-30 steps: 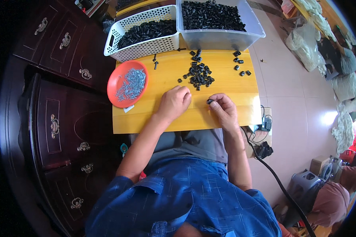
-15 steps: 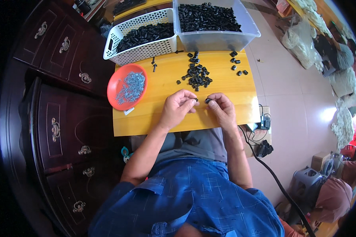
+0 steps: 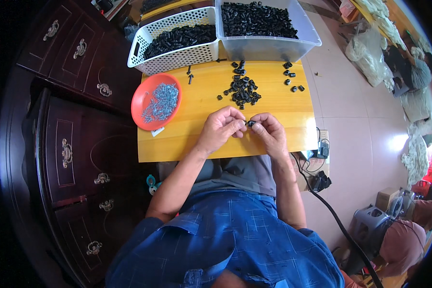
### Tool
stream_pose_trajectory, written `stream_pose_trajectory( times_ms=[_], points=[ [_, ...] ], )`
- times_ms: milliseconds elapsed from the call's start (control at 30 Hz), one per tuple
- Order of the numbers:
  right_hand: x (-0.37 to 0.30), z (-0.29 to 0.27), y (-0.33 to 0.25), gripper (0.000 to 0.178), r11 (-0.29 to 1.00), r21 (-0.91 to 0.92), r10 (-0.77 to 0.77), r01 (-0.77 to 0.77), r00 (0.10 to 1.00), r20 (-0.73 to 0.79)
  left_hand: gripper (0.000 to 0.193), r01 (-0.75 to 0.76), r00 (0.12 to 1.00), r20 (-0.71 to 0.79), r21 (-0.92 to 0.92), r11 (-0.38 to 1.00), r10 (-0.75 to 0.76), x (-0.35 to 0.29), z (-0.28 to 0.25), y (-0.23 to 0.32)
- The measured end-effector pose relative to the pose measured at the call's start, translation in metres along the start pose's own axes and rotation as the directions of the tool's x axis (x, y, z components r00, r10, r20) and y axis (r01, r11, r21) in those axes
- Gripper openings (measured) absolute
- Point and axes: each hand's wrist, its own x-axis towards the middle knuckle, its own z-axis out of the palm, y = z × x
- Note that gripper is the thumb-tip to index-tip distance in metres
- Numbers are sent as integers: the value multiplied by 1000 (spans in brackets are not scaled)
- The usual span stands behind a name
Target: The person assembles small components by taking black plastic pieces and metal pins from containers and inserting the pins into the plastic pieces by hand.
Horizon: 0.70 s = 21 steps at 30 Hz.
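Observation:
Over the near part of the yellow table (image 3: 177,144), my two hands meet fingertip to fingertip. My right hand (image 3: 270,132) pinches a small black plastic part (image 3: 251,123) between thumb and index finger. My left hand (image 3: 224,127) is closed in a pinch against it, on a tiny dark piece mostly hidden by the fingertips. Just beyond my hands lies a loose pile of small black plastic parts (image 3: 245,91). To the left, an orange-red plate (image 3: 138,108) holds many small silvery metal pieces (image 3: 162,103), probably screws or pins.
A white perforated basket (image 3: 177,62) and a clear plastic bin (image 3: 269,43), both full of black parts, stand at the table's far edge. Several black parts (image 3: 287,82) lie at the right. Dark wooden drawers (image 3: 65,149) flank the left; a black cable (image 3: 331,211) runs at right.
My left hand has moved right, bringing its fingertips up against the black part in my right hand. The view has shifted slightly.

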Motion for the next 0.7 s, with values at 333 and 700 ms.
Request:
stream_pose_trajectory(
  times_ms=[333, 700],
  points=[
    [-2, -2, -2, 11, 999, 46, 23, -26, 997, 75, 11, 32, 996, 82, -36, 999, -29, -1, -4, 1],
    [-2, -6, -3, 10, 997, 62, 42, -49, 992, 116, 3, 25, 997, 79, -10, 1000, -24, -2, -1, -6]
  ],
)
